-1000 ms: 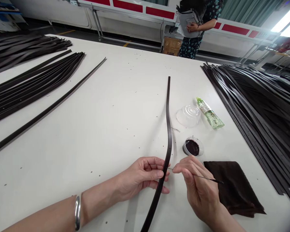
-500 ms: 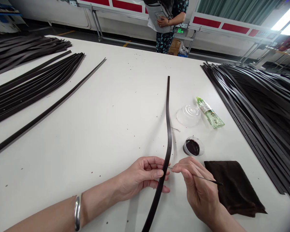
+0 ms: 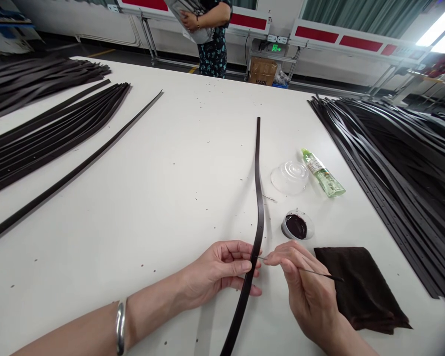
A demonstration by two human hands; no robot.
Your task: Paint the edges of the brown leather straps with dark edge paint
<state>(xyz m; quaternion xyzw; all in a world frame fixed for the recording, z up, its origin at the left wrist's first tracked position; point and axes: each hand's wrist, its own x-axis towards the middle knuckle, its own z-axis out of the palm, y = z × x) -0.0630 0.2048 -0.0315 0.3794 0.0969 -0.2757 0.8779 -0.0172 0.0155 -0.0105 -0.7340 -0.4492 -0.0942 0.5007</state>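
Note:
My left hand (image 3: 222,269) holds a long dark leather strap (image 3: 260,212) between thumb and fingers, with the strap curving up and away from me. Pinched in my right hand (image 3: 307,287) is a thin metal tool (image 3: 324,275) with a dark, flattened rear end. Its fine tip meets the strap's right edge beside my left fingers. Just beyond my right hand stands a small clear cup of dark paint-like liquid (image 3: 295,226). A folded dark brown cloth (image 3: 361,287) lies to the right of that hand, partly behind it.
A clear plastic lid (image 3: 291,177) and a green tube (image 3: 323,173) lie past the cup. Piles of dark straps (image 3: 400,163) cover the right side; more straps (image 3: 52,131) lie at the left, with a single strap (image 3: 85,165) apart. A person (image 3: 211,34) stands beyond the white table (image 3: 163,207).
The person beyond the table has moved left, uncovering a cardboard box. My hands, the strap and the tool stay almost in place.

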